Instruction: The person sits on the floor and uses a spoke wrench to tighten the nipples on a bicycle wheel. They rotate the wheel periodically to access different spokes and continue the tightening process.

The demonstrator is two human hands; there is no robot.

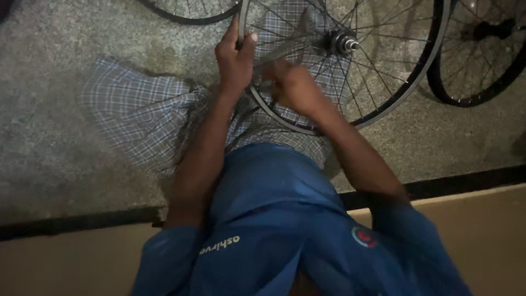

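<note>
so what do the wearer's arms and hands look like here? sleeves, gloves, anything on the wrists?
Both hands are bare: left hand, right hand, the right one motion-blurred. No gloves, and no watch or bands visible. Forearms are bare; blue shirt sleeves end above the elbows. The shirt has a small round red emblem and pale lettering.

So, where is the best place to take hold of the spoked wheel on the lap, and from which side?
Probably at the rim, from its near left edge. The wheel leans over the lap, and that edge is bare metal with room for fingers between spokes. The left hand already wraps the rim there. The hub is crowded by spokes, and the right hand is blurred among them.
</note>
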